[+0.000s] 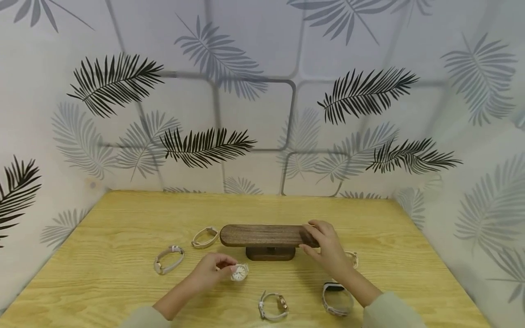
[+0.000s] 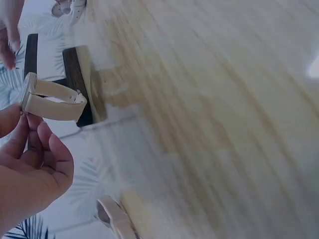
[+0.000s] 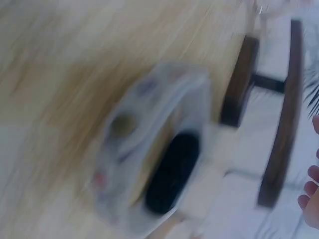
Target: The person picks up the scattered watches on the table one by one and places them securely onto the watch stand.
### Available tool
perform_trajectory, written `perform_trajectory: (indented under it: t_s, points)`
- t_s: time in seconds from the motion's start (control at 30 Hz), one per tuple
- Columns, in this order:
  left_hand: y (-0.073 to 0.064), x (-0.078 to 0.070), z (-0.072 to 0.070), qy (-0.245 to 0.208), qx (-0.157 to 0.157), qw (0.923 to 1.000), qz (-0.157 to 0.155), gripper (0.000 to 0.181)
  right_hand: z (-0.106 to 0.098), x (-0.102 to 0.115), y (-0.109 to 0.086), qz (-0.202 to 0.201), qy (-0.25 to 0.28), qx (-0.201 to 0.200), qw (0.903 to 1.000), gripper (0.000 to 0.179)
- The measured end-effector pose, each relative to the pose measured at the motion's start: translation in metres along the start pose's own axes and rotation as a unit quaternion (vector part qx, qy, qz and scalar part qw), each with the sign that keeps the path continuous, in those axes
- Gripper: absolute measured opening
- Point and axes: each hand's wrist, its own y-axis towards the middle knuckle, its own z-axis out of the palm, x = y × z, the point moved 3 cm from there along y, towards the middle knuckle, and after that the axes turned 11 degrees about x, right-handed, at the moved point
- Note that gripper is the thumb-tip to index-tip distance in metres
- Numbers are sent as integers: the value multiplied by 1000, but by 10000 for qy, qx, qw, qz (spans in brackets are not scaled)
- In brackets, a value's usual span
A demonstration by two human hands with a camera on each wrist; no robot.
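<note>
Soft, even light fills the head view, leaving faint shadows on the bench [image 1: 123, 228] and fairly clear detail; the left wrist view is dimmer and bluish, a white patch of glare sitting at its right edge; the right wrist view is murky, its close wristband [image 3: 127, 144] heavily blurred and the wooden stand [image 3: 288, 114] behind soft-edged too

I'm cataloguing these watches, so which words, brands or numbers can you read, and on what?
No text can be read.
White-dialled watch in the left hand: dial marks, too small to read.
Band: dark screen, blurred, nothing legible.
Other watches: faces too small or turned away.
Stand: no lettering visible.
</note>
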Motion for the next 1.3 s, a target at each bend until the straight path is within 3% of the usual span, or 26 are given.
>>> perform_trajectory:
  t_s: [0.07, 0.17, 0.27, 0.37, 0.5, 0.67, 0.73, 0.83, 0.9, 1.0, 1.1, 1.3]
  points:
    - [4, -6, 4, 159, 120, 9997, 173, 24, -1, 15, 2, -227, 267, 109, 9993, 39]
    - [11, -18, 11, 268, 288, 9981, 476, 22, 3, 35, 3, -250, 1096, 755, 9908, 30]
    - [20, -29, 16, 369, 350, 9960, 741, 23, 10, 50, 3, -53, 2032, 1657, 9650, 28]
    - [27, -39, 20, 479, 331, 9941, 916, 24, 15, 59, 3, 252, 2830, 2215, 9329, 27]
    - [33, -48, 20, 452, 310, 9935, 995, 23, 21, 64, 1, 805, 3698, 2224, 8985, 22]
    - [40, -51, 21, 432, 424, 9948, 824, 19, 27, 65, -5, 1592, 4560, 2081, 8506, 27]
    - [42, -50, 22, 565, 388, 9947, 772, 20, 28, 65, -7, 1825, 4691, 2023, 8401, 29]
    - [43, -49, 20, 1180, 10, 9893, 858, 25, 28, 64, -11, 2091, 4780, 1941, 8307, 31]
    - [43, -48, 17, 1864, -426, 9765, 998, 30, 27, 63, -13, 2321, 4782, 1865, 8263, 31]
    - [43, -44, 11, 2910, -1196, 9411, 1237, 37, 23, 62, -16, 2757, 4779, 1724, 8160, 29]
    - [42, -38, 6, 3570, -1770, 9058, 1441, 45, 17, 58, -21, 3117, 4814, 1560, 8042, 29]
    - [43, -22, -3, 4387, -2156, 8626, 1302, 55, 8, 46, -31, 3615, 4829, 1148, 7893, 29]
